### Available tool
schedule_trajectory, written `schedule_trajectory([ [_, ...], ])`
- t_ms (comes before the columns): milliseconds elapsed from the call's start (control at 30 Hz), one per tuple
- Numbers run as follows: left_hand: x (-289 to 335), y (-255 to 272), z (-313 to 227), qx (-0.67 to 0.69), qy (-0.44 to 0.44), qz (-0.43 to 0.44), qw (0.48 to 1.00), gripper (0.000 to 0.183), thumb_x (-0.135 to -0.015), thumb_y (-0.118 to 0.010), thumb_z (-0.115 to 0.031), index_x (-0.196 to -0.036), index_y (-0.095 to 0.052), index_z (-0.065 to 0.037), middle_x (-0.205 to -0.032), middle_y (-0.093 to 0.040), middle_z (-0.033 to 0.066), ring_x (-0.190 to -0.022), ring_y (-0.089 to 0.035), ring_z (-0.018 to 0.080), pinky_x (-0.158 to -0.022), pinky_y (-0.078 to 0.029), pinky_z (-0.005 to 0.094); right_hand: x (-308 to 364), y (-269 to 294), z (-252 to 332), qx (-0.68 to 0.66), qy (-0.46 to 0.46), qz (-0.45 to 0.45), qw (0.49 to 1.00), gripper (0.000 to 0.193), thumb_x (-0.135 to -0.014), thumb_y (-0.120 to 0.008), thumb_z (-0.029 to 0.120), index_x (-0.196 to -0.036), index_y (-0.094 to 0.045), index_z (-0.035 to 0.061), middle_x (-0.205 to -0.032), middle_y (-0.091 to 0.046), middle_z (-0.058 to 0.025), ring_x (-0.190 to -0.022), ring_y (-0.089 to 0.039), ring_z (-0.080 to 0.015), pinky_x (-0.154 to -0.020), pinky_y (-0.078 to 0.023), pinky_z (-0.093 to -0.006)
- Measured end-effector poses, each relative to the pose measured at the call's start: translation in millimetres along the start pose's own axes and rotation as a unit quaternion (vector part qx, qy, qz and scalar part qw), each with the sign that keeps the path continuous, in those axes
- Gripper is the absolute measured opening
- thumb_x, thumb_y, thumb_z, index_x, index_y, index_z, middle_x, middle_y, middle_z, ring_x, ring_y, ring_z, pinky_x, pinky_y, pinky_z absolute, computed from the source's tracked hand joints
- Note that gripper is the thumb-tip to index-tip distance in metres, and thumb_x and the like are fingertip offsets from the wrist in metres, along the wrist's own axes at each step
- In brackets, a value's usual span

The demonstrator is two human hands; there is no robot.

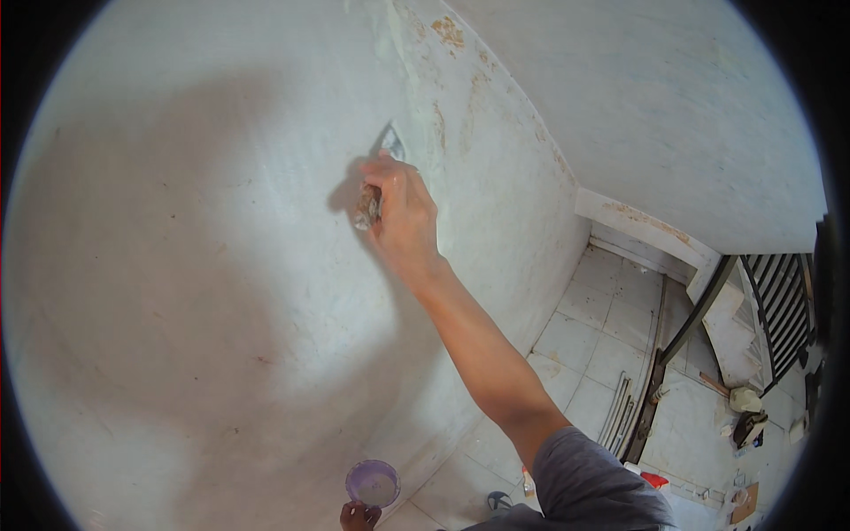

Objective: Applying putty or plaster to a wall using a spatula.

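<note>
My right hand is closed round the dirty, rounded handle of a putty knife, my arm stretched out before me. The knife's metal blade points up and lies at or very near the white wall. Beside it, a pale greenish strip of filler runs along the wall near the corner. Low in the view, my left hand grips the rim of a purple bowl; some whitish paste is inside it. Much of that hand is cut off by the lower edge.
Brown, peeling patches mark the wall below the sloping ceiling. To the right are a tiled floor, long thin bars, a dark metal railing and scattered items. A sandal shows near the bottom.
</note>
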State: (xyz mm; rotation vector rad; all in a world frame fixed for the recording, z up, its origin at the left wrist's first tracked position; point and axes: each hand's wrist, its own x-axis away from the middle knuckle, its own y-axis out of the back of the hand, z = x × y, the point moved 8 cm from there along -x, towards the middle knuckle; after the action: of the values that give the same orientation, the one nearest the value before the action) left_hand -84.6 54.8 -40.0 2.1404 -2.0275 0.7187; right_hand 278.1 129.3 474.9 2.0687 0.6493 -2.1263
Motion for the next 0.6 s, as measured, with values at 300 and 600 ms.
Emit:
schedule_trajectory([
  [300, -19, -3, 11, 0.028, -0.011, 0.014, 0.999, 0.010, -0.093, -0.052, -0.017, -0.091, -0.047, -0.009, -0.075, -0.056, 0.0061, -0.062, -0.058, 0.0172, -0.069, -0.055, 0.0397, -6, 45, -57, -0.047, -0.141, -0.038, 0.988, 0.026, -0.072, -0.063, -0.010, -0.090, -0.048, 0.0011, -0.100, -0.061, -0.0156, -0.087, -0.064, -0.0280, -0.067, -0.053, -0.0309],
  [600, -25, -1, 29, 0.037, 0.002, 0.024, 0.999, 0.009, -0.093, -0.051, -0.017, -0.091, -0.048, -0.008, -0.077, -0.056, 0.0060, -0.065, -0.058, 0.0179, -0.070, -0.055, 0.0402, 0, 15, -10, -0.109, 0.020, 0.025, 0.994, 0.029, -0.075, -0.062, -0.011, -0.094, -0.044, 0.0026, -0.099, -0.063, -0.0126, -0.100, -0.063, -0.0270, -0.076, -0.054, -0.0334],
])
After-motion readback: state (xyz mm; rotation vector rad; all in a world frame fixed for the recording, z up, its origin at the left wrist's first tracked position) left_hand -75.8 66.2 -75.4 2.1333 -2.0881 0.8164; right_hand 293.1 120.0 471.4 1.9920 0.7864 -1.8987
